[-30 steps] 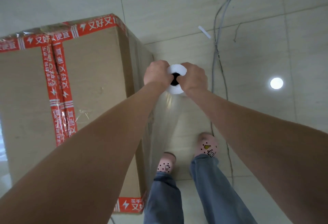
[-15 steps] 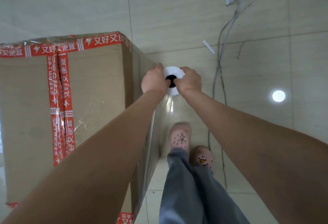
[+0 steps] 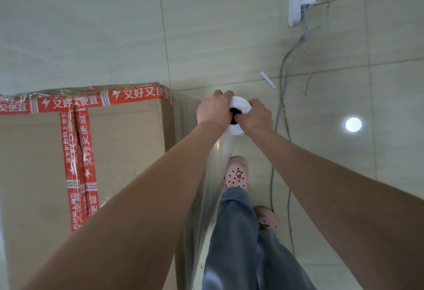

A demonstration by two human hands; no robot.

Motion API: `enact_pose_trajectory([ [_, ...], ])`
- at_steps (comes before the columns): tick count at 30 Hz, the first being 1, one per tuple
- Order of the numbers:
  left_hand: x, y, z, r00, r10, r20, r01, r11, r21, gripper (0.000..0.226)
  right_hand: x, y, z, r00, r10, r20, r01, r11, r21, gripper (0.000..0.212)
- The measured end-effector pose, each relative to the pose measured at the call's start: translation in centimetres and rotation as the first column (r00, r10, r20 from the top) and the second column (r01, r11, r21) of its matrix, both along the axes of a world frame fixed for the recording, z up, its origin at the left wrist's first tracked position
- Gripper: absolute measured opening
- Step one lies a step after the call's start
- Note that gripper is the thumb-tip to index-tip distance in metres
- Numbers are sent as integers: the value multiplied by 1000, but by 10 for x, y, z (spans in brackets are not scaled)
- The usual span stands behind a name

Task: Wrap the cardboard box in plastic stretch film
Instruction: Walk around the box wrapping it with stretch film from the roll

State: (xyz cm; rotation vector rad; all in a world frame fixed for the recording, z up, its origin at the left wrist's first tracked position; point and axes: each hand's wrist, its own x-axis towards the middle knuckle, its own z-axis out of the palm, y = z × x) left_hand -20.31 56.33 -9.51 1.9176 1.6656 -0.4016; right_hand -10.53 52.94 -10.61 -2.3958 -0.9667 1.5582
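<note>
Just right of centre in the frame, the stretch film roll [image 3: 241, 105] is held upright, gripped at its white top end by the left hand [image 3: 212, 111] and the right hand [image 3: 255, 118], fingers curled round it from either side. The cardboard box [image 3: 119, 147] fills the left of the frame, and the film sheet [image 3: 207, 188] is stretched along its right face. The roll is best kept vertical and near the box so that tension is spread evenly, then carried round the upper corner [image 3: 169, 94]. The cables [image 3: 283, 115] on the floor at right should be avoided underfoot.
</note>
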Motion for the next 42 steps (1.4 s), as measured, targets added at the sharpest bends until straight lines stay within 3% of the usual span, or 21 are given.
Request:
enact_pose_trajectory([
  [3,-4,13,-1,1000,-29,-3,28,999,-37,21,-3,11,-1,999,39,16,-39,999,4,17],
  [9,-26,41,4,999,37,-30,-39,997,-70,21,-20,44,11,950,250,188,-275,954,121,26],
  [16,-52,88,14,966,-22,-256,-4,995,-98,21,-53,96,18,871,421,254,-472,861,190,36],
  [19,-62,101,15,969,-1,-246,-20,996,-85,25,-69,100,15,920,324,222,-370,905,212,41],
  [22,-67,107,15,988,10,-151,-15,999,-32,33,-74,101,15,996,-24,86,17,996,90,46],
  [23,-68,108,16,994,10,-112,-13,1000,-24,35,-74,103,15,996,-50,80,46,997,59,46],
  [28,-69,116,17,999,44,-26,-45,999,-19,28,-62,120,18,947,234,218,-265,956,123,28],
  [31,-64,114,19,993,115,-10,-115,993,-14,28,-56,129,18,881,377,287,-424,897,123,29],
  [39,-70,126,14,875,483,35,-482,875,-41,31,-60,172,22,633,665,396,-768,604,212,37],
  [42,-72,130,14,845,534,-11,-534,844,-51,36,-64,176,18,668,633,391,-730,660,179,40],
])
